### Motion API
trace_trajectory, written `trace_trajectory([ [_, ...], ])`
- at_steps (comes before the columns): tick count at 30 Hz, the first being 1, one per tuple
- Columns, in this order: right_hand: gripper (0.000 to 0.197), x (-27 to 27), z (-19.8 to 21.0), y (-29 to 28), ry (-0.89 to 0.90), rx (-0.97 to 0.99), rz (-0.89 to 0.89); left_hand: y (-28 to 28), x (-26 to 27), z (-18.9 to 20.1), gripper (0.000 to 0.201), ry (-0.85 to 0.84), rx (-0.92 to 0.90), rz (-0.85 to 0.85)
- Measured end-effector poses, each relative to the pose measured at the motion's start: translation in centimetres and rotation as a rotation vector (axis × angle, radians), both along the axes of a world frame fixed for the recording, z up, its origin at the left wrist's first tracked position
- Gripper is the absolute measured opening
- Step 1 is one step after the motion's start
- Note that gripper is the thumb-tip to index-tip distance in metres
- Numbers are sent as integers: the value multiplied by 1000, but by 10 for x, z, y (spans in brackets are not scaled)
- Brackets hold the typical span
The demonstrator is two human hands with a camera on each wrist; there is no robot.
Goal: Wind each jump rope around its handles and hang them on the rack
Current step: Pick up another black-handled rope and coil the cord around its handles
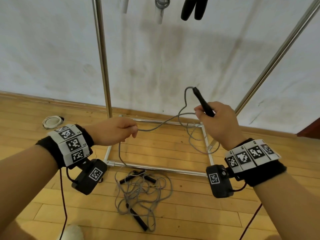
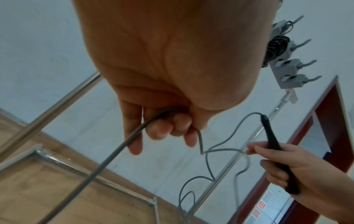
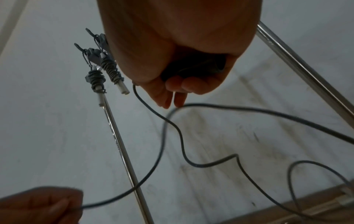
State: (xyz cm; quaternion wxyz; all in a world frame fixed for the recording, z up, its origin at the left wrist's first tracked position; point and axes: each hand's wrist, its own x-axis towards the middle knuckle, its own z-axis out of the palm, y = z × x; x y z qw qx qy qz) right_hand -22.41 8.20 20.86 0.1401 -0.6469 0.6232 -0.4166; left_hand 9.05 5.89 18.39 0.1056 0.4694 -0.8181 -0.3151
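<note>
I see a stained white wall above a wooden plank floor, with a reddish-brown door frame at right.

Between the two chrome upright poles of the rack, the space before the white wall is open, from the 12 o'clock side down to the floor. At 12 o'clock, high up, wound ropes with white handles and black handles hang and narrow the way there. The thin grey cord stretches across the middle between both hands. At 6 o'clock a tangled heap of grey ropes with black handles covers the wooden floor, just before the low chrome base frame.
</note>
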Motion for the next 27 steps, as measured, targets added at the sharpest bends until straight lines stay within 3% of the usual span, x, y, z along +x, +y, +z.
trace_trajectory([
  [8,9,44,-10,21,-21,226,314,22,-38,22,26,108,-308,-28],
  [13,20,60,-8,25,-61,174,387,26,-46,26,22,218,-348,15],
  [16,23,59,-5,22,-106,136,325,23,-39,23,23,244,-296,47],
  [27,15,18,8,11,-133,-19,146,12,5,5,24,-20,10,-26],
])
